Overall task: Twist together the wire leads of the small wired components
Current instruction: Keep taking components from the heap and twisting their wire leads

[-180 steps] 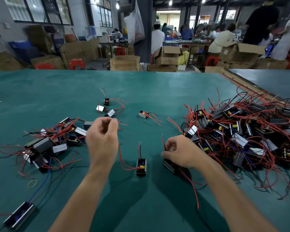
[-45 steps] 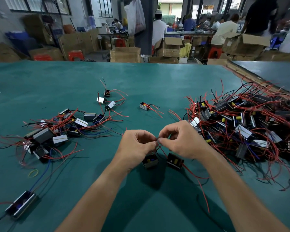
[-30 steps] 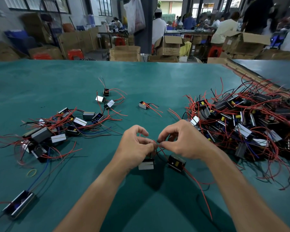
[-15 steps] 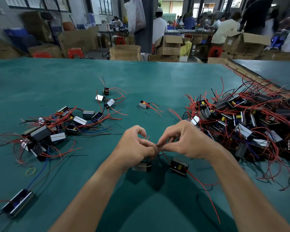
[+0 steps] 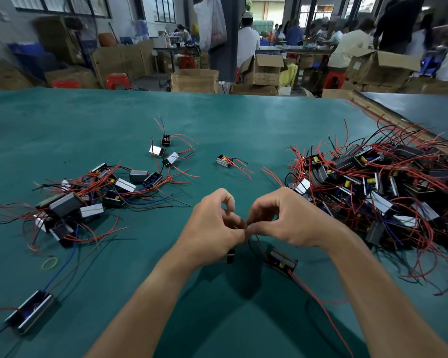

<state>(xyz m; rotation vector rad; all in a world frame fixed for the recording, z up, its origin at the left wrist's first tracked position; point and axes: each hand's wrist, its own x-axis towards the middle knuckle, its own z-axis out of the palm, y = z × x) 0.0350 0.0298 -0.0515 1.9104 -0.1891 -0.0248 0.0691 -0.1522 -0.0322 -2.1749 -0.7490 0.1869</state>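
My left hand (image 5: 212, 228) and my right hand (image 5: 290, 218) meet fingertip to fingertip above the green table (image 5: 217, 120). Both pinch thin red wire leads (image 5: 258, 241) between thumb and forefinger. Below the right hand lies a small black wired component (image 5: 282, 262) with a long red lead trailing toward me. A second component (image 5: 230, 255) hangs mostly hidden under my left hand. The pinched wire ends are covered by my fingertips.
A big heap of components with red and black wires (image 5: 378, 192) fills the right side. A smaller heap (image 5: 88, 200) lies left, a few loose ones (image 5: 166, 151) and one alone (image 5: 224, 160) farther back. A long module (image 5: 29, 311) and yellow rubber band (image 5: 49, 263) sit near left.
The hands came together from apart and have stayed joined at the fingertips. The component under my left hand has slipped further beneath it; the right one shifted slightly right.
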